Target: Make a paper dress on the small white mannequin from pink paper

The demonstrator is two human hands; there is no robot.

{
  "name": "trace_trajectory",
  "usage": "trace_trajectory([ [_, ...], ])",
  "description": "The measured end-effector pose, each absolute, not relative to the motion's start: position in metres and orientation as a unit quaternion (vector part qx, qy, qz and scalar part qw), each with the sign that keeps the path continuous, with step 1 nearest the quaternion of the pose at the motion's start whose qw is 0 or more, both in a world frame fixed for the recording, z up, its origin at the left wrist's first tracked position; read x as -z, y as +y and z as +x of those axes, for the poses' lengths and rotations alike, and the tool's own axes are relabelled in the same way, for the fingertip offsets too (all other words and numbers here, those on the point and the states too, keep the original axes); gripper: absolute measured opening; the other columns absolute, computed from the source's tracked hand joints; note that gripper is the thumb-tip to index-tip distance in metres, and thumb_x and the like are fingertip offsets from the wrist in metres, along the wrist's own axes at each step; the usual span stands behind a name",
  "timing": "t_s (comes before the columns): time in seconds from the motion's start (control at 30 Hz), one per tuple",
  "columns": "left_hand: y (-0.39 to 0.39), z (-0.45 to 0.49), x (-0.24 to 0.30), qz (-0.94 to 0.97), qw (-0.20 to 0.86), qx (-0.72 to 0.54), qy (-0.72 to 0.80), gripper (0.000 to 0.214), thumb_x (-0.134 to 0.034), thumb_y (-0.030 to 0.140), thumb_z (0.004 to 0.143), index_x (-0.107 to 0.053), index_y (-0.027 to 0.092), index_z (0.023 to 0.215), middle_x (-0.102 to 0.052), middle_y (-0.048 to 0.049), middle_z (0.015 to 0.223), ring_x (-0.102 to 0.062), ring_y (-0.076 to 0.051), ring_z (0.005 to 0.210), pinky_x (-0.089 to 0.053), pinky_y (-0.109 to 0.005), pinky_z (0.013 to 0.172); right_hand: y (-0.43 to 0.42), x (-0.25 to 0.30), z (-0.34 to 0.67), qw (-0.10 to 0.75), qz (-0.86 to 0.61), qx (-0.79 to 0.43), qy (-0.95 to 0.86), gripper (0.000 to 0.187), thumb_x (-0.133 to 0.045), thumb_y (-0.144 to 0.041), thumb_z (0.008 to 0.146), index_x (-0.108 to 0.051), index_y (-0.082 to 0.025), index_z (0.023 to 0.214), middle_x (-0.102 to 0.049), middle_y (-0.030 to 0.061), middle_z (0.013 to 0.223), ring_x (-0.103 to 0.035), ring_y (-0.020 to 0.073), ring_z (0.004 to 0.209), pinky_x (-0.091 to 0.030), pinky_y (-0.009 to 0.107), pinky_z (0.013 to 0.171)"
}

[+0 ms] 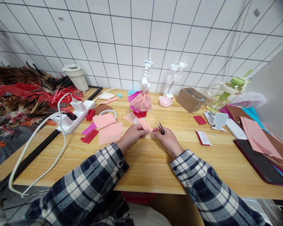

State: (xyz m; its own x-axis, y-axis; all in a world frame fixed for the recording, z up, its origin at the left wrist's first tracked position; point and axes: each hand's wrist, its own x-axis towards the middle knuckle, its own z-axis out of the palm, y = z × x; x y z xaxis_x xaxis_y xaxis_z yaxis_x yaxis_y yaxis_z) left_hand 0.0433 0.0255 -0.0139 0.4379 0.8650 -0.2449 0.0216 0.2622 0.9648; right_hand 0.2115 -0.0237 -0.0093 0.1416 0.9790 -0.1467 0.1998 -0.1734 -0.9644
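The pink paper piece (145,124) sits between both hands, just above the wooden table (151,163). The left hand (132,135) pinches its near end. The right hand (168,140) is closed around little scissors (160,128) right beside it. The paper is light pink, thin and flat.

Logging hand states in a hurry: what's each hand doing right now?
Left hand: closed, fingers pinching a pink paper piece.
Right hand: closed, holding a small metal tool, scissors or tweezers, cannot tell which.
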Motion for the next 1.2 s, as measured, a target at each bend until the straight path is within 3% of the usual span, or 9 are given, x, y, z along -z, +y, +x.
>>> trace_trajectory([
  [0.33, 0.0232, 0.0451, 0.0144, 0.571, 0.619, -0.310, 0.441, 0.030, -0.075, 0.040, 0.064, -0.071, 0.014, 0.080, -0.068, -0.0024, 0.076, -0.055, -0.014, 0.066, -0.041, -0.027, 0.066, -0.0276, 0.0046, 0.2031, 0.445, -0.621, -0.482, -0.429, 0.033, -0.074, -0.041, 0.059, -0.062, -0.016, 0.076, -0.047, -0.0069, 0.054, -0.034, 0.0066, 0.045, -0.028, 0.023, 0.046],
  [0.5, 0.0249, 0.0447, 0.0157, 0.535, 0.650, -0.328, 0.428, 0.031, -0.077, 0.040, 0.061, -0.069, 0.015, 0.077, -0.069, -0.0033, 0.079, -0.059, -0.016, 0.072, -0.044, -0.029, 0.071, -0.0259, 0.0044, 0.2059, 0.431, -0.622, -0.468, -0.456, 0.029, -0.070, -0.041, 0.061, -0.060, -0.016, 0.072, -0.046, -0.0061, 0.055, -0.033, 0.0067, 0.047, -0.026, 0.022, 0.046],
  [0.67, 0.0242, 0.0453, 0.0150, 0.554, 0.631, -0.324, 0.434, 0.034, -0.076, 0.042, 0.062, -0.070, 0.014, 0.080, -0.069, -0.0040, 0.078, -0.058, -0.016, 0.070, -0.043, -0.029, 0.069, -0.0266, 0.0039, 0.2062, 0.421, -0.617, -0.492, -0.447, 0.033, -0.067, -0.044, 0.066, -0.062, -0.015, 0.079, -0.041, -0.0075, 0.050, -0.034, 0.0074, 0.046, -0.027, 0.023, 0.047],
  [0.83, 0.0220, 0.0464, 0.0120, 0.591, 0.596, -0.313, 0.444, 0.034, -0.074, 0.042, 0.063, -0.071, 0.014, 0.080, -0.067, -0.0017, 0.073, -0.054, -0.015, 0.065, -0.040, -0.027, 0.065, -0.0272, 0.0053, 0.2049, 0.429, -0.621, -0.483, -0.443, 0.039, -0.074, -0.046, 0.058, -0.063, -0.015, 0.080, -0.049, -0.0056, 0.055, -0.037, 0.0078, 0.048, -0.029, 0.023, 0.047],
  [1.0, 0.0237, 0.0448, 0.0142, 0.554, 0.634, -0.323, 0.432, 0.030, -0.076, 0.041, 0.063, -0.069, 0.014, 0.076, -0.068, -0.0029, 0.078, -0.057, -0.015, 0.071, -0.043, -0.028, 0.070, -0.0268, 0.0029, 0.2071, 0.419, -0.638, -0.455, -0.459, 0.031, -0.071, -0.043, 0.060, -0.063, -0.016, 0.072, -0.050, -0.0047, 0.055, -0.036, 0.0081, 0.048, -0.028, 0.023, 0.047],
  [1.2, 0.0241, 0.0439, 0.0110, 0.493, 0.673, -0.334, 0.438, 0.033, -0.079, 0.038, 0.060, -0.068, 0.015, 0.080, -0.067, -0.0031, 0.081, -0.059, -0.016, 0.079, -0.045, -0.030, 0.078, -0.0248, 0.0052, 0.2124, 0.395, -0.641, -0.453, -0.477, 0.025, -0.065, -0.035, 0.064, -0.067, -0.015, 0.077, -0.047, -0.0051, 0.055, -0.035, 0.0079, 0.048, -0.028, 0.023, 0.049],
])
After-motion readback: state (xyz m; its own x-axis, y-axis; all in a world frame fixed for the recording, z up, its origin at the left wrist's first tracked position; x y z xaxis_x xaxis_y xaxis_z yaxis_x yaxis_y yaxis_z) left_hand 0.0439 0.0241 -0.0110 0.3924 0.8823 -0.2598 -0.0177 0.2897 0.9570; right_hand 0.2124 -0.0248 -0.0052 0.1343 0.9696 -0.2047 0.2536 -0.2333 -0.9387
